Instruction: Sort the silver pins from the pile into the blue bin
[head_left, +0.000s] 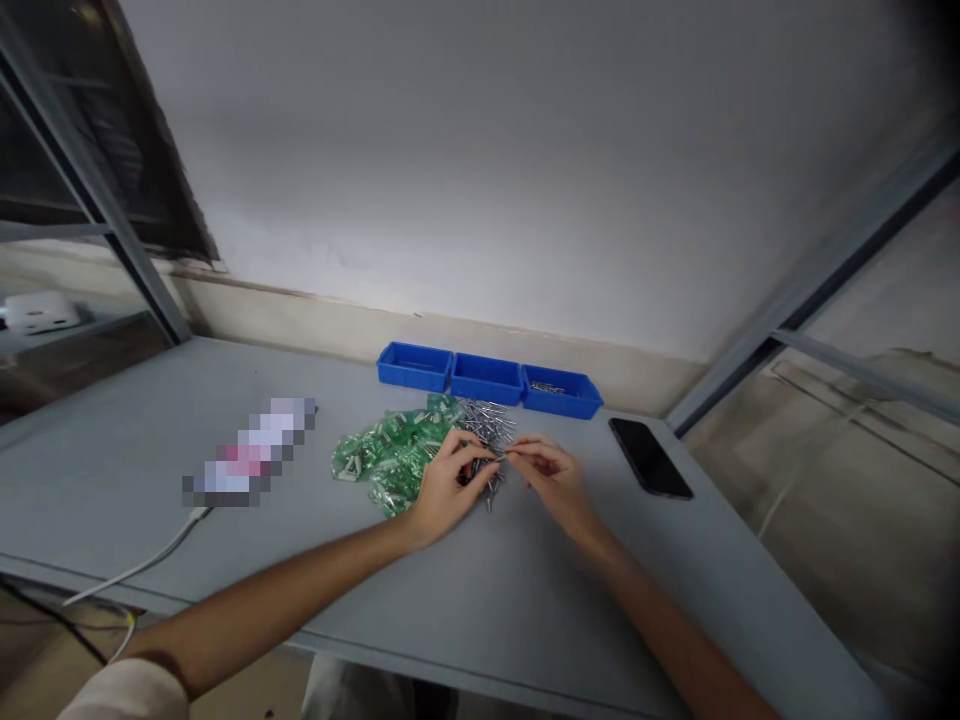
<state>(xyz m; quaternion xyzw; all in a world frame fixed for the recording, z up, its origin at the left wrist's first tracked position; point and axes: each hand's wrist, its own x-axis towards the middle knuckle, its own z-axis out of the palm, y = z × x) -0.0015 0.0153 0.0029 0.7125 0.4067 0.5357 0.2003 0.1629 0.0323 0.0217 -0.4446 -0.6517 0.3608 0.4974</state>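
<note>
In the head view, 2 bare hands meet over a grey table (pixel 480 600). The left hand (pixel 448 482) has its thumb and forefinger brought together at a thin metal piece (pixel 502 457), and the right hand (pixel 553 476) pinches the same piece from the other side, so it sits in the narrow gap between the 2 sets of fingertips. Its exact shape is too small to make out.

Just beyond the fingers lies a loose pile of slim metal pieces (pixel 487 418), a few of them scattered on the near side below the fingertips. To the left of the pile, and touching it, is a heap of green-tinted clear bags (pixel 405 450) with pale markings; the left hand is right beside this heap and partly covers its edge.

Behind both stand 3 blue bins in a row: the left bin (pixel 412 377), the middle bin (pixel 486 390) and the right bin (pixel 561 405), which holds some metal pieces. A dark phone (pixel 651 460) lies to the right, well apart from the hands. On the far left is a pixelated device (pixel 251 455), with a white cable (pixel 161 553) running from its near end
</note>
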